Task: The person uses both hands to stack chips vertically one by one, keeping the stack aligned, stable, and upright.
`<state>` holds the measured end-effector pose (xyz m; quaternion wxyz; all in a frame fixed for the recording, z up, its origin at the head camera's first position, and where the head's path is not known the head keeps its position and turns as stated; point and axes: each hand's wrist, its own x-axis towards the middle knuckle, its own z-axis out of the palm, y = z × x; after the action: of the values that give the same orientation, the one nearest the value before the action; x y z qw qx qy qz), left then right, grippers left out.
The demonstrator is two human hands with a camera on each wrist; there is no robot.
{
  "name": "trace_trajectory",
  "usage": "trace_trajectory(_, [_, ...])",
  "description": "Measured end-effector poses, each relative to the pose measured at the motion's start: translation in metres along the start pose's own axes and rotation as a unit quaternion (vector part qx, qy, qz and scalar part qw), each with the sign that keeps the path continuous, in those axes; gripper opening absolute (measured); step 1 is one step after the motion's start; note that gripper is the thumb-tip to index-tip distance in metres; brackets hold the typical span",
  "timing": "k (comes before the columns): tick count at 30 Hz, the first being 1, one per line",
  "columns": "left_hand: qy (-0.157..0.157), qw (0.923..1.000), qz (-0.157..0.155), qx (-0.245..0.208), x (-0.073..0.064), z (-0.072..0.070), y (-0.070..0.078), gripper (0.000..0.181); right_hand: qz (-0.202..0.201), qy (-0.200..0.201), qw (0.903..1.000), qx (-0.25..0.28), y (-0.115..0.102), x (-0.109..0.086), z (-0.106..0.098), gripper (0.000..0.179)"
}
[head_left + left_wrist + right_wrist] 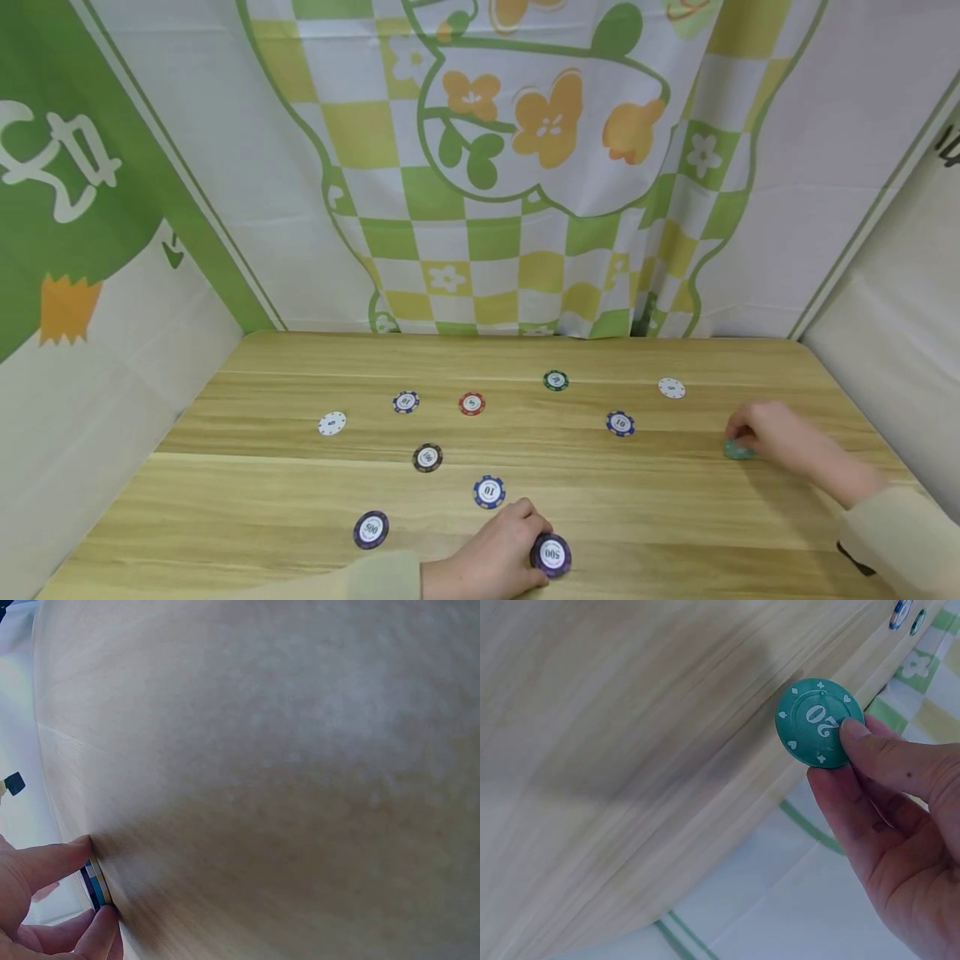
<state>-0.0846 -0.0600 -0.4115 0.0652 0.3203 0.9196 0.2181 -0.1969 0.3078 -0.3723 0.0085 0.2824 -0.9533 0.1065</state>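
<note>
My left hand (497, 550) grips a small stack of poker chips, with a purple 500 chip (551, 555) on top, at the table's near middle. In the left wrist view, thumb and fingers pinch the edges of the stacked chips (96, 886) close against the wood. Over on the right side, my right hand (780, 442) pinches a green poker chip (738, 450) between thumb and fingers. The right wrist view shows its face, marked 20 with white card suits round the rim. A blue 10 chip (489, 492) lies just beyond the left hand.
Loose chips are spread flat over the wooden table (247, 492): a purple 500 chip (371, 529), a black 100 chip (427, 457), a red chip (472, 404), a dark green chip (556, 381) and several blue and white ones. Patterned curtains (480, 225) surround the table.
</note>
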Motion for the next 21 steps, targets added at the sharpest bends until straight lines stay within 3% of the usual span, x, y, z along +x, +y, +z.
trace_trajectory(21, [-0.004, 1.0000, -0.007, -0.002, -0.001, -0.001, 0.001, 0.038, -0.113, 0.061, 0.9918, 0.007, -0.036, 0.003, 0.002, 0.020])
